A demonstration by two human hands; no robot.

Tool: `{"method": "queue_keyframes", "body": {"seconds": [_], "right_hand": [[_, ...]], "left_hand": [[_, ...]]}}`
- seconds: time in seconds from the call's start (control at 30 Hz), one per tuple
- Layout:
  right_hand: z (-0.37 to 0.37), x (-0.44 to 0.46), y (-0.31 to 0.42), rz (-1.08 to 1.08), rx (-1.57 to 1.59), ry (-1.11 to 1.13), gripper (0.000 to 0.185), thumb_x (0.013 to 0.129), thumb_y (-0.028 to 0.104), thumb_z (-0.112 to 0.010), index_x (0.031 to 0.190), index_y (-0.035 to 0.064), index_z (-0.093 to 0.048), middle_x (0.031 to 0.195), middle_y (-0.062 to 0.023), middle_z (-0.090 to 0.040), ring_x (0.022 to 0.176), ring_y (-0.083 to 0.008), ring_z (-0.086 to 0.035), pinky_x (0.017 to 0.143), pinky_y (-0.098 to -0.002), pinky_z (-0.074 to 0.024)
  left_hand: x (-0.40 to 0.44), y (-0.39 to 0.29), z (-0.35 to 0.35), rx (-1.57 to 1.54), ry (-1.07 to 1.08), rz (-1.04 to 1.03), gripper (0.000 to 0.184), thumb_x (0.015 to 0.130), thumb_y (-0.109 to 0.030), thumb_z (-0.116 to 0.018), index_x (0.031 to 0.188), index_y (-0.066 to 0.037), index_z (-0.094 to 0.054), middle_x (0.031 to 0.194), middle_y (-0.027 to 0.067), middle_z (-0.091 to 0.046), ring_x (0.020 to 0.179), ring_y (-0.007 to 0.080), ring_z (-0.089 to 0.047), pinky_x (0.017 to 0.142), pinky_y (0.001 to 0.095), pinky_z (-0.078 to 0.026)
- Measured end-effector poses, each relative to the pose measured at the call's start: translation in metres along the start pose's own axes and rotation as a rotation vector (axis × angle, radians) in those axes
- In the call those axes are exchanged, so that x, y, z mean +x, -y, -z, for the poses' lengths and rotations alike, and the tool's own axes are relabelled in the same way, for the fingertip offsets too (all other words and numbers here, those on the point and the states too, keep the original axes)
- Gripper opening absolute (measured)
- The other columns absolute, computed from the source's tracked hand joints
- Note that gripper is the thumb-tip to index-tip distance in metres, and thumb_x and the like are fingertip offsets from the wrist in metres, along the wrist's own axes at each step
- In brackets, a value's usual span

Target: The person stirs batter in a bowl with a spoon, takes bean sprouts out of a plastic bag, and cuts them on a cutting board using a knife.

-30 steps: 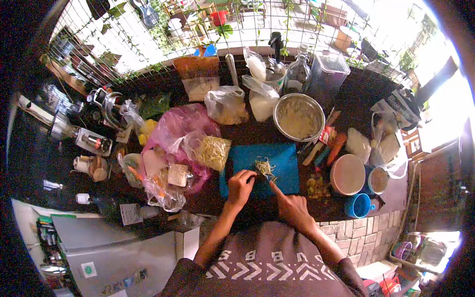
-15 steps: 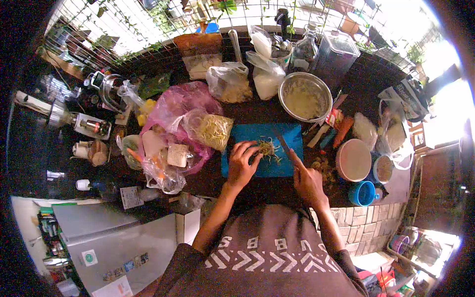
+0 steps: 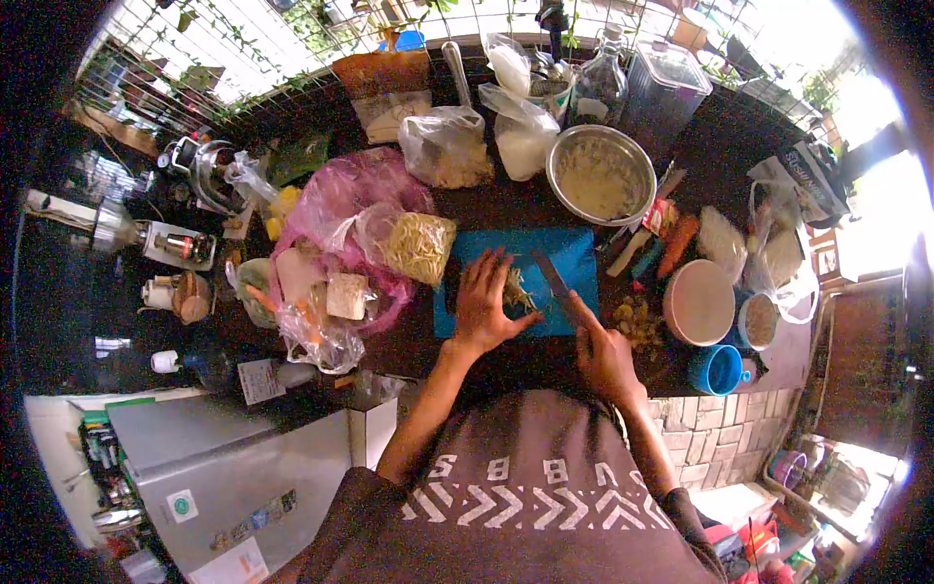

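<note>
A blue cutting board (image 3: pixel 574 243) lies on the dark counter in front of me. On it is a small heap of bean sprouts (image 3: pixel 517 290), partly covered by my left hand (image 3: pixel 484 304). That hand rests over the heap with its fingers stretched out and the thumb spread to the right. My right hand (image 3: pixel 605 358) is closed around the handle of a knife (image 3: pixel 551 274). The blade points up and left over the board, just right of the sprouts and apart from them. A clear bag of bean sprouts (image 3: pixel 421 248) sits at the board's left edge.
Left of the board lies a pink plastic bag (image 3: pixel 365 180) with a tempeh-like pale block (image 3: pixel 346 296) nearby. A metal bowl (image 3: pixel 600 175) stands behind the board. To the right are a carrot (image 3: pixel 678 245), a pink tub (image 3: pixel 699 303) and a blue cup (image 3: pixel 715 370).
My left hand has gone from curled fingers beside the sprouts to spread flat over them, hiding more of the heap. The knife remains in my right hand, nearly in place.
</note>
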State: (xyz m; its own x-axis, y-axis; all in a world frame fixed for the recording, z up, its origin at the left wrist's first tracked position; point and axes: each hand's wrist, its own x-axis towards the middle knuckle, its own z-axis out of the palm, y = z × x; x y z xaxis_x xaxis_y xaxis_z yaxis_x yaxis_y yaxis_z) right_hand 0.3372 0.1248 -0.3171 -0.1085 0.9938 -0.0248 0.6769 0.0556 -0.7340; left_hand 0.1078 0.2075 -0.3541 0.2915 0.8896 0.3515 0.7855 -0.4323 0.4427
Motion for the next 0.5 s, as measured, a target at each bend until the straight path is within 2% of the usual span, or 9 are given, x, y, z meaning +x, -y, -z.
{"method": "queue_keyframes", "body": {"seconds": [0.13,0.27,0.33,0.37,0.43,0.47,0.5], "right_hand": [[0.007,0.004,0.002,-0.062,-0.08,0.082,0.061,0.1,0.006,-0.054,0.158,0.0235,-0.042,0.082,-0.0303,-0.067,0.068,-0.0461,-0.066,0.063,-0.0546,-0.0506],[0.002,0.003,-0.003,-0.067,-0.087,0.117,0.061,0.1,0.007,-0.054,0.158,0.0241,-0.042,0.084,-0.03,-0.068,0.067,-0.0461,-0.066,0.063,-0.0543,-0.0512],[0.001,0.003,0.001,-0.118,-0.058,0.125,0.061,0.1,0.007,-0.053,0.158,0.0238,-0.042,0.094,-0.0299,-0.07,0.076,-0.047,-0.068,0.069,-0.0533,-0.054],[-0.002,0.002,-0.003,-0.118,-0.058,0.127,0.061,0.1,0.007,-0.053,0.158,0.0238,-0.042,0.094,-0.0299,-0.07,0.076,-0.047,-0.068,0.069,-0.0533,-0.054],[-0.011,0.0,-0.014,-0.089,0.034,0.127,0.06,0.101,0.005,-0.052,0.158,0.0179,-0.041,0.113,-0.0263,-0.072,0.09,-0.0429,-0.072,0.079,-0.0494,-0.0563],[-0.01,0.001,-0.011,-0.089,0.034,0.127,0.06,0.101,0.005,-0.052,0.158,0.0179,-0.041,0.113,-0.0263,-0.072,0.09,-0.0429,-0.072,0.079,-0.0494,-0.0563],[-0.009,0.003,-0.006,-0.119,0.122,0.141,0.058,0.102,0.004,-0.05,0.158,0.0144,-0.04,0.123,-0.0236,-0.07,0.098,-0.0393,-0.073,0.084,-0.0468,-0.0559]], "left_hand": [[-0.001,0.006,-0.012,0.072,0.037,-0.061,0.079,0.082,-0.046,-0.081,0.144,-0.005,-0.053,0.144,0.0197,-0.057,0.139,0.0389,-0.046,0.118,0.0562,-0.034],[0.002,0.027,-0.026,-0.033,-0.004,-0.03,0.062,0.087,-0.037,-0.077,0.137,-0.005,-0.058,0.138,0.0156,-0.061,0.136,0.0366,-0.049,0.116,0.0534,-0.037],[0.005,0.024,-0.021,-0.076,-0.027,0.016,0.057,0.089,-0.034,-0.076,0.135,-0.006,-0.06,0.135,0.0144,-0.062,0.134,0.0357,-0.05,0.115,0.0525,-0.038],[0.006,0.019,-0.016,-0.084,-0.035,0.007,0.056,0.088,-0.035,-0.077,0.133,-0.006,-0.061,0.134,0.0138,-0.062,0.133,0.0352,-0.051,0.114,0.0517,-0.039],[0.009,0.009,-0.007,-0.093,-0.044,-0.003,0.056,0.087,-0.036,-0.077,0.132,-0.007,-0.062,0.133,0.0132,-0.062,0.131,0.0347,-0.052,0.113,0.0509,-0.039],[0.007,0.002,-0.004,-0.082,-0.061,-0.04,0.059,0.088,-0.039,-0.077,0.135,-0.008,-0.06,0.137,0.015,-0.059,0.132,0.0365,-0.05,0.113,0.0517,-0.039],[0.005,-0.003,-0.004,-0.07,-0.078,-0.077,0.063,0.088,-0.042,-0.076,0.139,-0.009,-0.058,0.141,0.0167,-0.055,0.134,0.0383,-0.048,0.113,0.0525,-0.038]]}}
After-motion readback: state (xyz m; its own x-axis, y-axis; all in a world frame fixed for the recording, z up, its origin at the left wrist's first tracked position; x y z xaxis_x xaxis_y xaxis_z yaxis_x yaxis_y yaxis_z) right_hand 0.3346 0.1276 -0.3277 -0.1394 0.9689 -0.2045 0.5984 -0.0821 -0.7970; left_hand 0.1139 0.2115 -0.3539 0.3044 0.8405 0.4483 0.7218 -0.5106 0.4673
